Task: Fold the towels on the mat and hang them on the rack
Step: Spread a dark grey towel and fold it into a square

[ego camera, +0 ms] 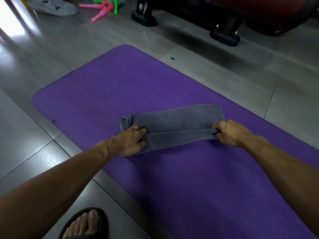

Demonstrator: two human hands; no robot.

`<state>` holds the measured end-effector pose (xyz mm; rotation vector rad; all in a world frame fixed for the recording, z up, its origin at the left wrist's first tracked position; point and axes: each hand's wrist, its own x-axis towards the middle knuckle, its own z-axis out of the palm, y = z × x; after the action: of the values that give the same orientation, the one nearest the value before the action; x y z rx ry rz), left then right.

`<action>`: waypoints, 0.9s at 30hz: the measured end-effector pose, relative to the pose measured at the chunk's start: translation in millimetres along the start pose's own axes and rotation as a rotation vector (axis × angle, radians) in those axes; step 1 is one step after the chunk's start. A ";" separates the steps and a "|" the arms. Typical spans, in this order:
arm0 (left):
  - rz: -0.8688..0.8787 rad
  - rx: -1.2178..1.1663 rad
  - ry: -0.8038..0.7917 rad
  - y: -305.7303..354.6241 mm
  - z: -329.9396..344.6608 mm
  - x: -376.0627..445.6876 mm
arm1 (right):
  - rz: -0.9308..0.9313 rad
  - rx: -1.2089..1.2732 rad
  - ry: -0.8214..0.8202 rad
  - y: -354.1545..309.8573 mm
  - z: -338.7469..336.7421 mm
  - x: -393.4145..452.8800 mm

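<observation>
Grey floor tiles (43, 57) all round, and on them a purple mat (107, 87) running from eleven o'clock down to five; dark machine feet (144, 18) stand at twelve, bright pink and green skipping-rope handles (103, 8) lie at eleven, and a sandalled foot (86, 223) shows at seven, just off the mat's edge; no rack anywhere in this view.

Centre of the picture, a grey towel (176, 116) lies on the mat, already doubled into a long band with a crease running its length; one end is bunched a little at nine o'clock. Left hand (131, 141) is on the near-left end, fingers curled into the cloth with the thumb at the fold line, a ring showing; right hand (227, 132) has the right end, fingertips tucked under the upper layer and pinching it; both grips pressed onto fabric, neither spread.

How will it handle? Soft, light, floppy by the look of it; no stiffness, so any unsupported stretch should sag, and the layers could slide apart if lifted by one corner. Foam mat looks ribbed and grippy, so dragging may rumple the under-layer; lifting seems better than sliding. Best hold, to my eye: both ends at once, pinching all layers through the fold, keeping the band taut between the hands; for the rack, I'd carry it under the middle.
</observation>
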<state>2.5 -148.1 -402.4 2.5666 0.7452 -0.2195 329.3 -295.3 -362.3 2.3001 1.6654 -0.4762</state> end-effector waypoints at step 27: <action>-0.082 0.534 0.416 -42.7 -23.6 77.4 | 0.317 -0.071 0.243 -8.2 6.7 111.9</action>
<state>45.2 -68.8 -418.9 3.1411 1.0595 0.1156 353.1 -198.6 -414.4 2.5861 1.3453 -0.0721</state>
